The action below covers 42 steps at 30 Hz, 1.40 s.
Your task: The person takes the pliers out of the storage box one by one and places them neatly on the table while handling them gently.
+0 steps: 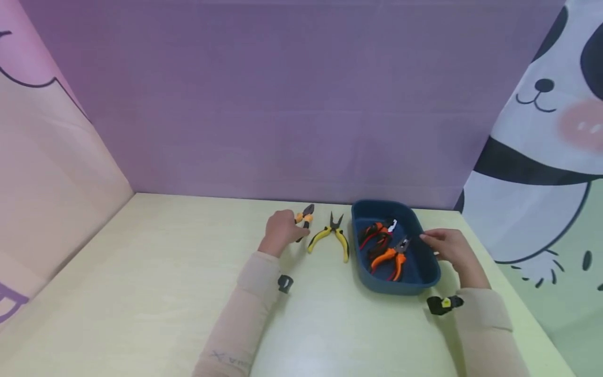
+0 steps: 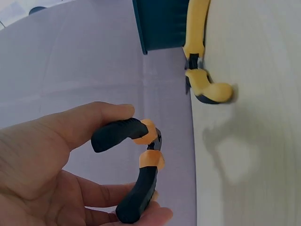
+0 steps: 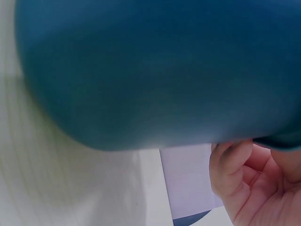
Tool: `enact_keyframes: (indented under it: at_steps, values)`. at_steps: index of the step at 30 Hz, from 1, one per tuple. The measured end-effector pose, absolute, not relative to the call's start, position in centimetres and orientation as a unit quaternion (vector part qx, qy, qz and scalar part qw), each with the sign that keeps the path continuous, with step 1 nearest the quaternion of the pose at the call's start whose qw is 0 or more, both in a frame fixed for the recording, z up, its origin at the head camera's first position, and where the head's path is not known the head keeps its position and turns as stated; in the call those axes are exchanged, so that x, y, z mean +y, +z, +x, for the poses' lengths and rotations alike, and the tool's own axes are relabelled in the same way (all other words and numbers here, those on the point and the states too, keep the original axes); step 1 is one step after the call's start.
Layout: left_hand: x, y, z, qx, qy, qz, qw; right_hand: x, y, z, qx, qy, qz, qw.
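Observation:
My left hand [image 1: 281,229] grips a pair of diagonal cutters [image 2: 149,155] by their black and orange handles, thumb on one handle and fingers on the other. In the left wrist view the cutters are held up off the table with the handles spread. Just right of them, yellow-handled long-nose pliers [image 1: 333,235] lie on the table, handles apart. My right hand [image 1: 447,246] pinches the right rim of a blue plastic bin [image 1: 424,269]. Inside the bin lie orange-handled pliers [image 1: 391,259] and red-and-black-handled pliers [image 1: 375,233], partly overlapping.
The pale table [image 1: 155,277] meets a purple backdrop [image 1: 292,104] at its far edge. A panda-print sheet [image 1: 532,209] hangs at the right, and another printed sheet [image 1: 47,173] at the left. Both wrists wear black camera mounts.

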<state>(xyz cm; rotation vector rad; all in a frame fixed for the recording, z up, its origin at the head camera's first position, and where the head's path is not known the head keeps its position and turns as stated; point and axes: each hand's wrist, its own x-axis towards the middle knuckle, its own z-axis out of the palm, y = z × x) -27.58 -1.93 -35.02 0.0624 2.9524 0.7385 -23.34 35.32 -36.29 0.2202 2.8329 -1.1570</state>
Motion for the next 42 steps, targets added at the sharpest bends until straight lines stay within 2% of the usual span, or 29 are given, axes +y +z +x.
enact_keyframes:
  at_steps: [7,25,42]
  values:
    - [-2.6,-35.6,-28.1,0.969,0.239,-0.005,0.063,35.3,-36.3,-23.6,0.922,-0.379,0.075,0.038]
    - [-2.9,-38.1,-29.2,0.979,0.192,-0.018,0.058,35.4,-36.6,-23.1,0.919,-0.387,0.066,0.028]
    - [-1.2,-37.8,-28.4,0.985,0.154,-0.043,0.072,35.6,-36.2,-22.7,0.919,-0.387,0.072,0.029]
